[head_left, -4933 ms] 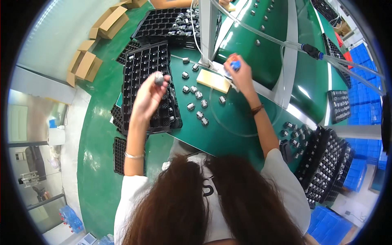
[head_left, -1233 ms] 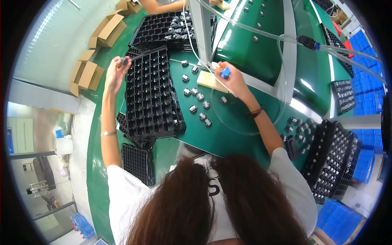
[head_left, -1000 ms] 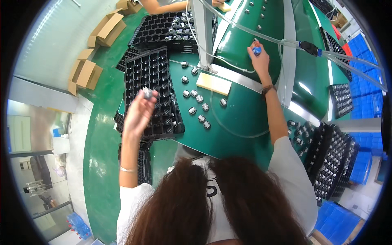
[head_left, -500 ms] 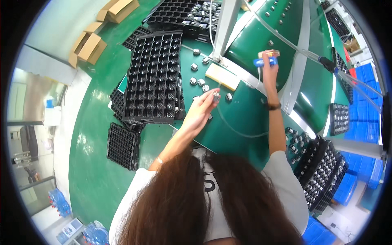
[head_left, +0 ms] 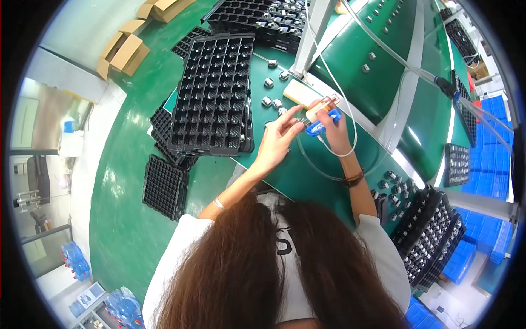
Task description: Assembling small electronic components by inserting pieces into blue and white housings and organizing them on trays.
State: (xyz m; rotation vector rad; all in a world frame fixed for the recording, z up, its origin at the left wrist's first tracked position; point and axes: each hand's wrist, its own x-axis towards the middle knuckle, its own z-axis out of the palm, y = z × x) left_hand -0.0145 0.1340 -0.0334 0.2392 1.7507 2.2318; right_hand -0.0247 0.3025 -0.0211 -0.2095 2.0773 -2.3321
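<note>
My left hand (head_left: 278, 141) is raised over the green worktable (head_left: 293, 178), thumb and forefinger closed on a small silver metal part (head_left: 301, 120), mostly hidden by the fingers. My right hand (head_left: 335, 130) grips a blue and cream handheld tool (head_left: 316, 127) with copper-coloured prongs and a clear hose. The tool is right beside the left fingertips; whether it touches the part I cannot tell. Several more silver metal parts (head_left: 267, 102) lie loose beyond my left hand. Behind the tool lies a cream and yellow block (head_left: 296, 91).
A stack of black compartment trays (head_left: 211, 96) stands at the left. Another black tray (head_left: 430, 233) full of parts is at the right, near loose parts (head_left: 395, 189). A green belt (head_left: 356, 93) carries spaced parts beyond a metal post (head_left: 312, 41) and hanging hoses.
My right hand has come back from the belt, bringing the tool to my left hand. A second part now shows on the near belt. My left hand stays roughly in place.
</note>
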